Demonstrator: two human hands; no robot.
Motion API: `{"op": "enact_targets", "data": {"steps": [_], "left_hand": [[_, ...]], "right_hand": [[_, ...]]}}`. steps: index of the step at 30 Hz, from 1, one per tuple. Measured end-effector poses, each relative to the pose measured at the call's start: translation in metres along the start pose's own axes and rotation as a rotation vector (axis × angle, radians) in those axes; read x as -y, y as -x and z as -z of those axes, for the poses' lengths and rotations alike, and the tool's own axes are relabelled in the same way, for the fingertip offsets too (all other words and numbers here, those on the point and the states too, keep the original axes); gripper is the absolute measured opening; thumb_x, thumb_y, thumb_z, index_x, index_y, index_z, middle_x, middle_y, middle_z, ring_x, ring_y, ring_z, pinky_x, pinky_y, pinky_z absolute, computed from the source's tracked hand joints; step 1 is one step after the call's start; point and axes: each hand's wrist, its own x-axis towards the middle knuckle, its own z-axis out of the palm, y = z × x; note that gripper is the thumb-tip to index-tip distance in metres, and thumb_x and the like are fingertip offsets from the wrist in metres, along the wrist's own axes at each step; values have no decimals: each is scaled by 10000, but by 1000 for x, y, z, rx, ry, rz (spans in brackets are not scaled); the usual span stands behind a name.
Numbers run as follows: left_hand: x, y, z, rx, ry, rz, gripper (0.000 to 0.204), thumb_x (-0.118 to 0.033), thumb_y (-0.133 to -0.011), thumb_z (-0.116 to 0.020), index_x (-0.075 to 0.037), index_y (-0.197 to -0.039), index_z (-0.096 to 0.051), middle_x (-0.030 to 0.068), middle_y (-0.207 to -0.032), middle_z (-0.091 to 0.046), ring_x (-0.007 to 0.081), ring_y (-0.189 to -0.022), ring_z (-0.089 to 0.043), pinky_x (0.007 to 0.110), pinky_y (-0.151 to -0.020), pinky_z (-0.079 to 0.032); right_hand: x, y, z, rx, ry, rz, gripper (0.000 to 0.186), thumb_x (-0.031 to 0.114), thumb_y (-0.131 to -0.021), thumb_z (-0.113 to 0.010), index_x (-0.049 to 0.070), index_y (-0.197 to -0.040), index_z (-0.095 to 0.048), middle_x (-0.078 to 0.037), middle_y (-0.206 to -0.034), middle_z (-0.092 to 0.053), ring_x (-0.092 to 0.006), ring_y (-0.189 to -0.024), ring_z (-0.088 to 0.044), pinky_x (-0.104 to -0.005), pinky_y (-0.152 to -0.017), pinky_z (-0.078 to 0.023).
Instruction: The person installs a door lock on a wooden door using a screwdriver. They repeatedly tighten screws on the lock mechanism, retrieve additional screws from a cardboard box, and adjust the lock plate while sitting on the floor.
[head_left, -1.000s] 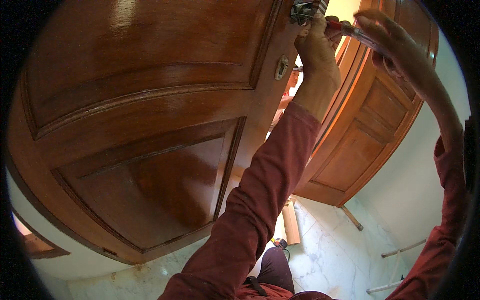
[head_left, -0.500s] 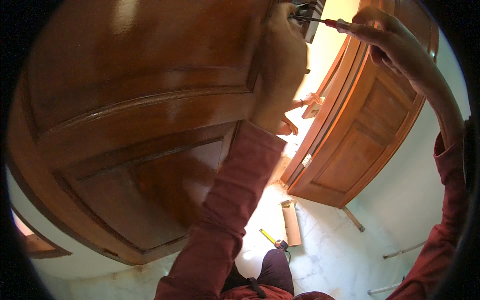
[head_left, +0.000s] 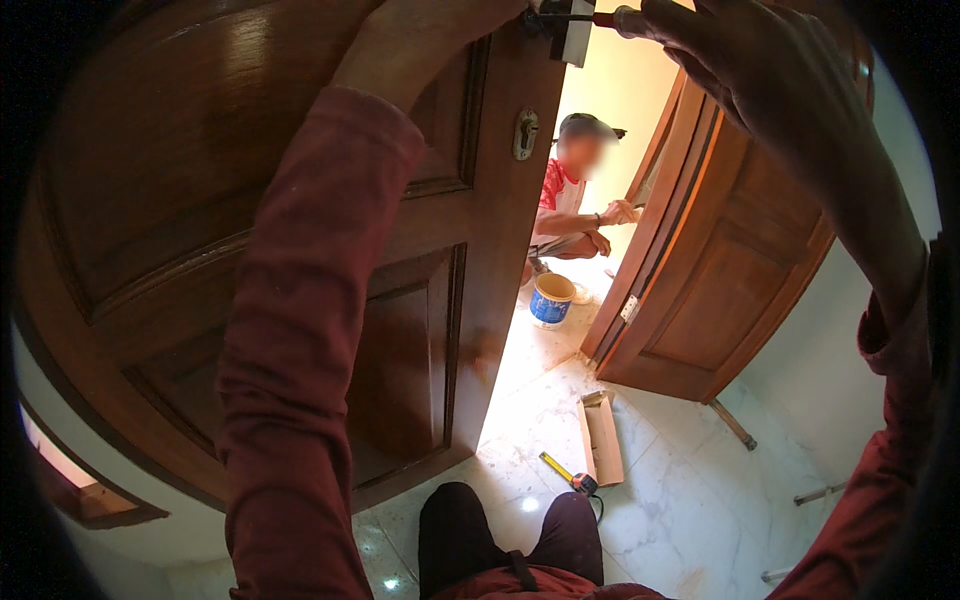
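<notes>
My right hand point(head_left: 730, 50) is closed around a screwdriver with a red handle point(head_left: 627, 21). Its thin shaft point(head_left: 567, 17) points left to a dark lock part with a light metal plate point(head_left: 577, 42) at the edge of a brown panelled wooden door point(head_left: 400, 290). At the top edge of the view, my left hand point(head_left: 440, 35) reaches to the same lock part, its fingers curled near the shaft's tip. Most of those fingers are cut off, so what they grip is unclear. Below on this door sits an oval keyhole plate point(head_left: 525, 134).
Beyond the doorway a person point(head_left: 560, 205) crouches, one hand at the edge of a second wooden door point(head_left: 730, 250). A blue and white bucket point(head_left: 551, 302) stands nearby. On the marble floor lie an open cardboard box point(head_left: 602, 440) and a tape measure point(head_left: 583, 483), partly extended.
My left forearm has swung left in view, uncovering the keyhole plate, the crouching person and the bucket. Both hands and the screwdriver appear higher. The right hand still holds the screwdriver.
</notes>
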Motion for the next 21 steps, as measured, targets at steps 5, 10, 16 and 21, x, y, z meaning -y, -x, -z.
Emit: {"op": "enact_targets", "data": {"steps": [5,10,16,21], "left_hand": [[11,-11,1,-137,93,-27,147,-138,-840,-593,-64,-789,-709,116,-898,-664,296,-889,-664,414,-764,-534],[10,-11,10,-219,279,219,155,-113,-858,-584,-40,-918,-707,150,-923,-666,331,-973,-650,409,-810,-521],[-18,34,66,-185,440,604,205,-146,-952,-577,3,-1059,-670,183,-993,-680,327,-993,-661,391,-861,-521],[-138,86,-10,-89,536,631,311,-232,-905,-696,-2,-1104,-628,197,-993,-664,350,-920,-660,435,-735,-542]], "right_hand": [[11,-10,23,106,-78,-19,282,258,-961,-647,50,-1152,-641,-98,-829,-654,-128,-571,-575,-294,-478,-456],[-1,18,-41,-322,-131,69,238,232,-941,-690,134,-1139,-600,-61,-826,-665,-158,-587,-639,-328,-495,-464],[10,15,-42,-377,-249,-35,173,193,-957,-665,122,-1097,-592,-68,-874,-685,-164,-633,-666,-346,-497,-481],[7,32,-21,-223,-171,-51,176,199,-952,-669,120,-1091,-594,-47,-900,-690,-163,-670,-683,-331,-502,-511]]}}
